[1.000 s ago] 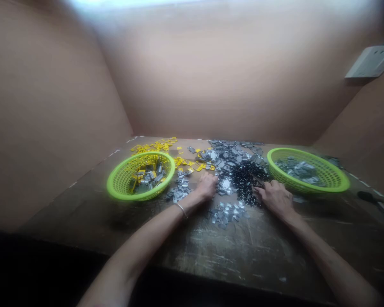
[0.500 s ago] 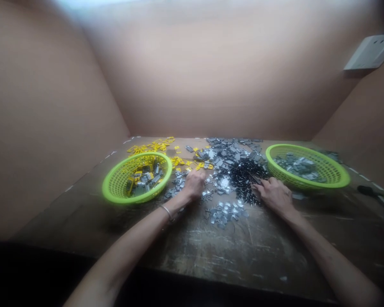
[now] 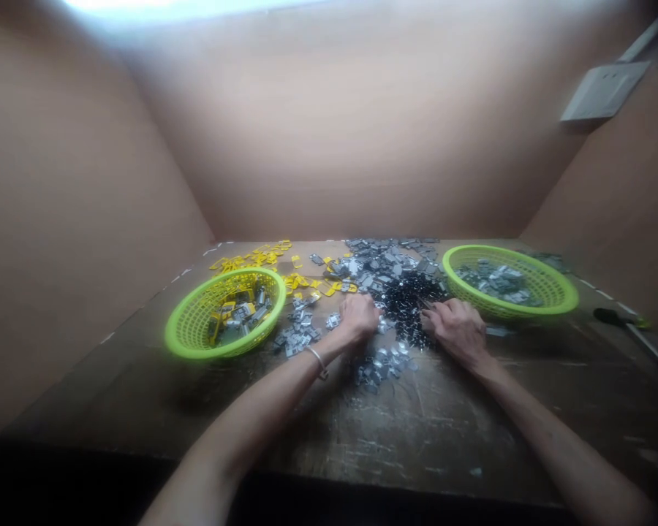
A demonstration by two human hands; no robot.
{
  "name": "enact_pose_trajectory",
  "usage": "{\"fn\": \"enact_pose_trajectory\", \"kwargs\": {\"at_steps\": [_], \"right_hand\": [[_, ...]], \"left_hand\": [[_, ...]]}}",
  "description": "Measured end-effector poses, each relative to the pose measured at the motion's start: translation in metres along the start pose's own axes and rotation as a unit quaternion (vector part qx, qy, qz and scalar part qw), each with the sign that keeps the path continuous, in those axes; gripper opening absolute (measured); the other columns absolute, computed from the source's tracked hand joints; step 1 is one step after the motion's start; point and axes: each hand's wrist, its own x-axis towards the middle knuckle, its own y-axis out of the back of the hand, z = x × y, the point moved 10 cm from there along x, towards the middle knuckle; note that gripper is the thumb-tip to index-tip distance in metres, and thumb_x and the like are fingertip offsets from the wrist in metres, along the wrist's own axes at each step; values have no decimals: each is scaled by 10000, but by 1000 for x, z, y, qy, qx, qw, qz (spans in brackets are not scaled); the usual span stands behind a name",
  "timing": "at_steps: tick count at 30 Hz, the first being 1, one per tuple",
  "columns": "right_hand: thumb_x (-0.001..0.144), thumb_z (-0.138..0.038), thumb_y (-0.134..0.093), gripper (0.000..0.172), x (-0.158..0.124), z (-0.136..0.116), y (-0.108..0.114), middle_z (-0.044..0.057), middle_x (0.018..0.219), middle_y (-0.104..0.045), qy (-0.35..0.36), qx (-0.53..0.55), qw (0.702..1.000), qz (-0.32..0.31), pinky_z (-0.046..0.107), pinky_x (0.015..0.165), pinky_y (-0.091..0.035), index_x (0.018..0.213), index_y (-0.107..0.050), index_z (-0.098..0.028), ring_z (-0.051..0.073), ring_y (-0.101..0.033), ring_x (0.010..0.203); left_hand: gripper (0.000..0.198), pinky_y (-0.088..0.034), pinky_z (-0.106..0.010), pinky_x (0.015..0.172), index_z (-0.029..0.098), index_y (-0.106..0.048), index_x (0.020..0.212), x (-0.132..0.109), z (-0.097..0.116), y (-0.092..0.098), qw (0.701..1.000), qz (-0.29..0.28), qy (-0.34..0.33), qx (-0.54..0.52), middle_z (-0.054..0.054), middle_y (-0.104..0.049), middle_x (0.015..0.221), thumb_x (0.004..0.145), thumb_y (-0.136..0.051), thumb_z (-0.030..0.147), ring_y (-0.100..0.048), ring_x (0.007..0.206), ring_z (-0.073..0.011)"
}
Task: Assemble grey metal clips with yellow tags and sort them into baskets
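My left hand [image 3: 358, 319] rests palm down at the edge of a heap of small grey metal parts [image 3: 384, 267], with a metal bangle [image 3: 316, 359] on its wrist. My right hand [image 3: 457, 332] lies on the edge of a mound of tiny black pieces [image 3: 409, 310]. A thin dark item [image 3: 426, 301] shows at its fingertips. Whether either hand grips something is hidden by the fingers. Smaller grey clusters [image 3: 297, 333] [image 3: 373, 370] lie around and below the hands, and yellow-and-metal pieces [image 3: 252, 257] are scattered at the far left.
A lime-green plastic basket [image 3: 169, 337] holds grey and yellow parts at the left. Another [image 3: 509, 315] holds grey parts at the right. The worn wooden table [image 3: 417, 438] is walled by brown cardboard [image 3: 88, 183]. A dark-handled screwdriver [image 3: 617, 317] lies far right, below a wall plate [image 3: 604, 90].
My left hand has moved right, from the small grey cluster to the edge of the main heap. My right hand has shifted slightly left, and the whole view has tilted and slid left.
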Motion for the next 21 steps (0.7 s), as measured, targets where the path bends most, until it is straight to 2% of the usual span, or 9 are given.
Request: {"fn": "enact_pose_trajectory", "kwargs": {"at_steps": [3, 6, 9, 12, 14, 18, 21], "right_hand": [[772, -373, -347, 322, -1, -3, 2, 79, 724, -511, 10, 22, 1000, 17, 269, 607, -255, 789, -582, -153, 177, -387, 683], [768, -354, -364, 304, -1, -3, 4, 79, 718, -517, 21, 47, 998, 38, 279, 627, -271, 800, -587, -151, 183, -403, 703], [763, -329, -386, 284, 0, -1, 13, 82, 745, -535, 29, 105, 992, 67, 287, 663, -302, 845, -583, -142, 185, -428, 737], [757, -318, -409, 268, 2, -4, 29, 79, 790, -549, 25, 220, 972, 84, 274, 692, -336, 878, -569, -141, 174, -455, 769], [754, -323, -418, 250, 5, -12, 38, 61, 792, -555, 22, 306, 950, 56, 252, 676, -356, 859, -568, -153, 154, -475, 747], [750, -351, -411, 265, 10, -43, 46, 11, 632, -548, 28, 409, 908, -85, 221, 550, -351, 670, -576, -160, 114, -476, 582], [731, -383, -417, 319, 10, -51, 48, -17, 487, -481, -23, 445, 885, -131, 216, 457, -300, 546, -530, -150, 94, -417, 469]], "left_hand": [[250, -328, -233, 516, 115, -571, 624, 11, -8, -14, 995, -33, 74, -61, -77, -543, 607, 554, -552, 355, -504, 609, -167], [214, -319, -223, 492, 119, -555, 586, 14, -17, -17, 987, -20, 111, -115, -50, -534, 568, 497, -599, 310, -497, 577, -150], [180, -318, -205, 477, 132, -525, 582, 11, -20, -10, 978, 31, 104, -180, -11, -515, 553, 526, -579, 295, -478, 558, -117], [167, -327, -182, 453, 131, -486, 572, -2, -9, -3, 945, 59, 52, -317, 15, -496, 554, 543, -568, 273, -458, 535, -86], [165, -336, -178, 437, 126, -476, 583, -15, 1, -3, 922, 37, 25, -385, 20, -488, 547, 556, -561, 265, -448, 500, -71], [173, -348, -175, 402, 119, -467, 606, -39, 20, 0, 877, -5, -8, -480, 24, -478, 534, 577, -554, 266, -435, 443, -54], [189, -359, -179, 377, 113, -478, 688, -50, 27, -4, 839, -43, -9, -542, 10, -497, 563, 606, -533, 274, -454, 427, -60]]}}
